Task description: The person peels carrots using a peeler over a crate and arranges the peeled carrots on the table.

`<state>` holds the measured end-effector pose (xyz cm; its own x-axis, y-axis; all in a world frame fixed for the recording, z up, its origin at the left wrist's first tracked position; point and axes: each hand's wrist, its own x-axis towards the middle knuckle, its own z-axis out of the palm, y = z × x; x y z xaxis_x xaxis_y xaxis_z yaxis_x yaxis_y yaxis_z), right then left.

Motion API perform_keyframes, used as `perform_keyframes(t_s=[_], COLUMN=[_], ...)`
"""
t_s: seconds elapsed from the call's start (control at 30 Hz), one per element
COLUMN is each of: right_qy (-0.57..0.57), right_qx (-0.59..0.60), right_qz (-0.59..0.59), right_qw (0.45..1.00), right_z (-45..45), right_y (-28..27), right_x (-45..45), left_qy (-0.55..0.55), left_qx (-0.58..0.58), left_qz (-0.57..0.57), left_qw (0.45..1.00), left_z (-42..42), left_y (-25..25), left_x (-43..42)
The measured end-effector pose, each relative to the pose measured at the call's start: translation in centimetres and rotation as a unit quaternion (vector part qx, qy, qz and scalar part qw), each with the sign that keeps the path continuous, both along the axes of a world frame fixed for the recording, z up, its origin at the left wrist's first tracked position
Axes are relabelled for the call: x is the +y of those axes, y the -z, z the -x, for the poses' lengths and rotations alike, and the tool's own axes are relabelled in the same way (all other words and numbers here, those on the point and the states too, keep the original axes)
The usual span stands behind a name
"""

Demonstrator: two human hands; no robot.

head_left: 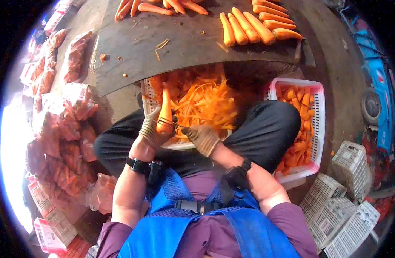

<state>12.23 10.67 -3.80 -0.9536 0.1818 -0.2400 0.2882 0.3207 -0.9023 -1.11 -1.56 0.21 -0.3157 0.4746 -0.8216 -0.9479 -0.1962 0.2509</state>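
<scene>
A person in a blue garment [163, 236] and purple sleeves [292, 228] is sitting with knees apart in dark trousers [266, 129], a white crate [180, 146] standing between the legs. The gloved left hand [151, 130] is gripping a carrot [166, 107] above the near left part of this crate, its fingers closing around the thicker near end while the slimmer end is pointing away from the body. The gloved right hand [202, 138] is holding a peeler [175, 124], its fingers curling together around a handle that the glove is mostly hiding, and the peeler's metal head is lying across the carrot near the thick end; whether the blade is cutting, one cannot tell. Orange peelings [201, 103] are heaping up inside the crate below. Just beyond, a dark desk [163, 51] is bearing a pile of carrots [158, 7] on the far left and two rows of carrots [247, 28] toward the right. Beside the right knee, a pink-and-white basket [319, 129] is holding cut carrot pieces [296, 103]. Plastic bags of carrots [68, 148] are crowding the floor on the left, while pale crates [352, 232] are standing at the lower right, near a blue vehicle [378, 81]
</scene>
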Motion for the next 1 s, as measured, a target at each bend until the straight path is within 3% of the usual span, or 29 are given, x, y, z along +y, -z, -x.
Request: perform_keyframes(t_s=[0.17,0.33,0.37,0.43,0.47,0.6,0.77,0.87,1.0], right_qy=[-0.049,0.015,0.043,0.022,0.009,0.095,0.027,-0.033,-0.040], right_qx=[0.040,0.063,0.080,-0.024,-0.073,-0.087,-0.076,-0.082,-0.044], right_qz=[-0.016,-0.093,-0.102,-0.083,-0.076,-0.026,-0.028,-0.031,-0.016], right_qw=[0.998,0.994,0.991,0.996,0.994,0.991,0.996,0.996,0.998], right_z=[0.1,0.7,0.9,1.0,1.2,1.5,1.2,1.0,0.4], right_y=[-2.3,1.8,2.9,0.9,0.2,1.3,-0.2,-0.4,-1.7], right_x=[0.5,0.3,0.5,0.9,1.3,1.5,1.3,0.9,0.7], left_qy=[0.050,0.175,0.151,0.152,0.135,0.100,0.048,0.030,0.006], left_qx=[0.079,0.084,0.086,0.040,0.038,0.001,0.085,0.076,0.057], left_qz=[0.034,0.094,0.104,0.114,0.127,0.092,0.070,0.010,0.017], left_qw=[0.995,0.977,0.979,0.981,0.982,0.991,0.993,0.997,0.998], left_z=[-1.4,-4.1,-5.3,-6.0,-6.3,-6.5,-4.9,-2.9,-1.3], left_y=[-3.0,-7.1,-8.2,-9.9,-9.9,-9.5,-6.5,-3.9,-1.9], left_x=[-0.2,-1.7,-1.7,-2.8,-3.2,-4.1,-3.1,-3.0,-2.0])
